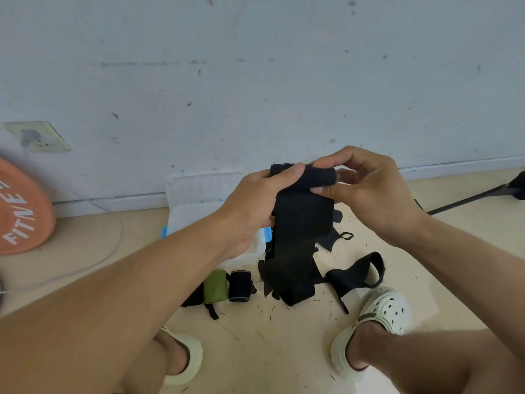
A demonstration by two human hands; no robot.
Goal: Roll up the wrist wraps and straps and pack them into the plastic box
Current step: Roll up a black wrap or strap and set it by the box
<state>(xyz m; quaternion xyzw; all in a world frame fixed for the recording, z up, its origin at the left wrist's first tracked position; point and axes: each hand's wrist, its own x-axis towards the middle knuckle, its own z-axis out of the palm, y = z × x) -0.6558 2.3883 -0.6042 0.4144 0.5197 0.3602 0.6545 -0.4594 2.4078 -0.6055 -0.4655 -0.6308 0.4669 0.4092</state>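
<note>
Both forearms raised in front of the plastic box (pixel 199 191). Left hand (pixel 250 206) grips the black wrist wrap (pixel 301 223), thumb over its rolled top; right hand (pixel 369 191) fingers (pixel 321 190) pinch the roll's end. Loose tail hangs just right of the box.

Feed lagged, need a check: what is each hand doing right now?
Left hand: grip closed on the black wrap.
Right hand: pinching the wrap's rolled top end.
</note>
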